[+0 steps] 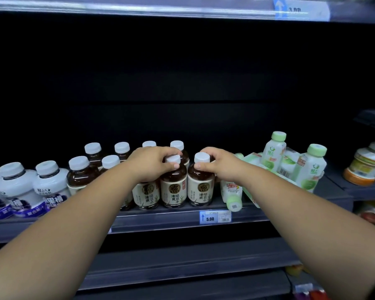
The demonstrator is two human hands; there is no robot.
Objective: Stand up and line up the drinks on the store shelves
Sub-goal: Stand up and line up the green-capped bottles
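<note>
Two brown tea btls in hand, one each. L hand [154, 164] curls over the white cap and neck of the left tea btl [173, 188]. R hand [219, 164] grips the cap of the right tea btl [200, 188] the same way. Both btls are upright, side by side right under my palms at the front of the shelf [160, 219], labels facing me. More of the same stand behind and left of my L hand.

What the next move turns on, I reckon, is the tipped green-cap btl [231, 194], just right of the R hand and lower, under my wrist. It lies on its side, long axis front-to-back, cap toward me at the shelf lip, above the price tag [214, 217]. R hand is nearer by far; L would have to cross over. Further right, standing green-cap btls [273, 152] w/ more lying between them.
</note>
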